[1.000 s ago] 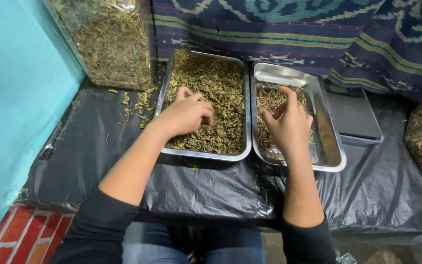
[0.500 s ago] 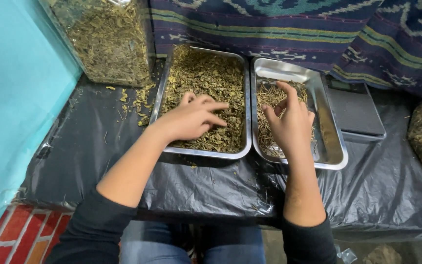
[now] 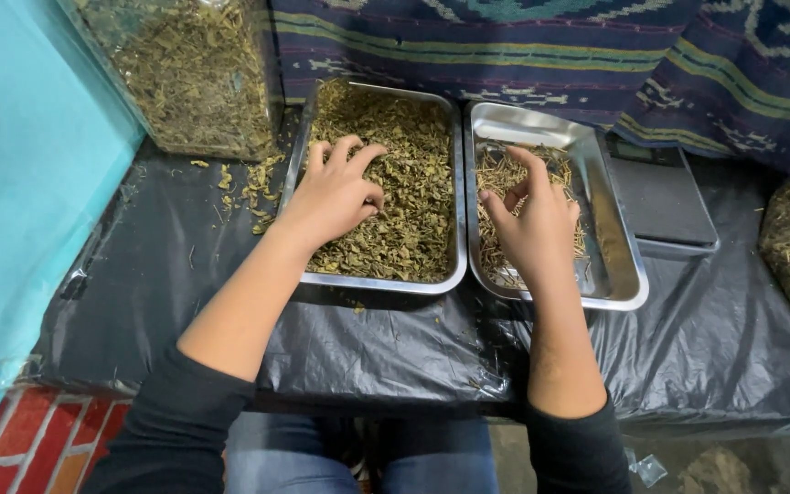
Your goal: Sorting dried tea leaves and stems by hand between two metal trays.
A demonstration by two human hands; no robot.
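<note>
Left hand [image 3: 336,194] half-curled, fingers raking dried leaves [image 3: 409,183]; right hand [image 3: 534,224] loosely open, resting on stems [image 3: 496,178].

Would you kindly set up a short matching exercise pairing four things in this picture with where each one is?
Things:
1. left hand
2. right hand
3. clear bag of dried leaves
4. dark flat scale

Places:
A. right of both trays, on the black sheet
B. over the tray of thin stems
C. far left, against the turquoise wall
D. resting in the tray of green leaf pieces

Pairs: 1-D, 2-B, 3-C, 4-A
</note>
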